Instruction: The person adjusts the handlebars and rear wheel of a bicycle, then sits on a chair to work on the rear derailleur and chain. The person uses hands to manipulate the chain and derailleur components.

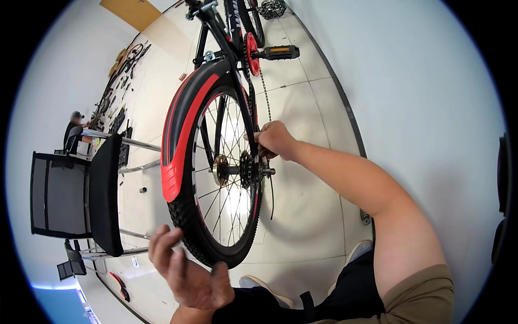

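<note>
A black and red bicycle stands before me, its rear wheel (217, 258) nearest. My right hand (276, 139) is closed around the lower end of the black frame tube (245, 102), just above the rear sprockets (247, 168). Its fingertips are partly hidden there. The chain (265, 94) hangs down to this hand, and a thin black cable (272, 201) dangles below the axle. A brake disc (219, 170) sits on the hub's left side. My left hand (191, 272) is held open beside the tyre, fingers curled and apart, holding nothing. A red and black mudguard (183, 121) covers the wheel's upper left.
A black mesh chair (102, 194) with metal legs stands left of the wheel. The pedal (278, 52) juts out toward the white wall (404, 81) on the right. Bicycle parts (116, 119) lie along the far left floor, near a seated person (75, 129).
</note>
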`<action>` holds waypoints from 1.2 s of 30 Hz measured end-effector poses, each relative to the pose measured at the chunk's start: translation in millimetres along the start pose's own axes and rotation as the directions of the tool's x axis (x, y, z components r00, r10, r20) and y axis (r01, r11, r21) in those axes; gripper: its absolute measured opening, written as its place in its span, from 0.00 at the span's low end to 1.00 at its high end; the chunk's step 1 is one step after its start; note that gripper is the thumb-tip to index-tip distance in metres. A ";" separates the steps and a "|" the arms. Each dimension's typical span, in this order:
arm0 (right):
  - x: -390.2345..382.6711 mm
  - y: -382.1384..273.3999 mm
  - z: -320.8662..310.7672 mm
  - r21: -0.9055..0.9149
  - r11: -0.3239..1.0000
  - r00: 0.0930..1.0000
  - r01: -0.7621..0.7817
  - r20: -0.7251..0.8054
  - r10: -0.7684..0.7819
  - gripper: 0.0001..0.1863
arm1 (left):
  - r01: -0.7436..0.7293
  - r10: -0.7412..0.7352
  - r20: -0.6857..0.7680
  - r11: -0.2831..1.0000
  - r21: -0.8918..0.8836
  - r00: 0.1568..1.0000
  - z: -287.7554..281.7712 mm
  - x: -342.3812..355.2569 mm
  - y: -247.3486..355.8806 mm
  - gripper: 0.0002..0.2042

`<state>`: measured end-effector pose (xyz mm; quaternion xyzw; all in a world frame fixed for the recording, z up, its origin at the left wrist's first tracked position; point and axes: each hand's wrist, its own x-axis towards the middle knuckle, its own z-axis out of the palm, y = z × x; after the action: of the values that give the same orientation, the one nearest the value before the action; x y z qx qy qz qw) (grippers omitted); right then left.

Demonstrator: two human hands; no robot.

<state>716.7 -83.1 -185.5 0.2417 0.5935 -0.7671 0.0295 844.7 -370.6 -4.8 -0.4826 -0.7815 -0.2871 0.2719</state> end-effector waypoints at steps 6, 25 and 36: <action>16.2 3.4 -7.5 -0.113 0.991 0.994 0.077 0.081 -0.068 0.24 | -0.059 0.112 0.155 0.948 -0.313 0.982 35.3 3.5 18.2 0.30; -14.8 -32.5 -13.4 0.355 0.920 0.842 -0.164 0.536 -0.056 0.31 | 0.888 -0.744 0.525 0.203 -0.412 0.414 115.0 -6.9 -12.7 0.36; -1.7 -22.2 -6.2 0.244 0.966 0.854 -0.081 0.517 -0.059 0.11 | 0.801 -0.734 0.330 0.581 -0.145 0.593 181.0 3.7 -36.4 0.32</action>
<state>712.9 -71.2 -166.0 0.0306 0.4575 -0.8738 0.1617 783.3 -253.1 -133.4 -0.1572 -0.8906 -0.4244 -0.0454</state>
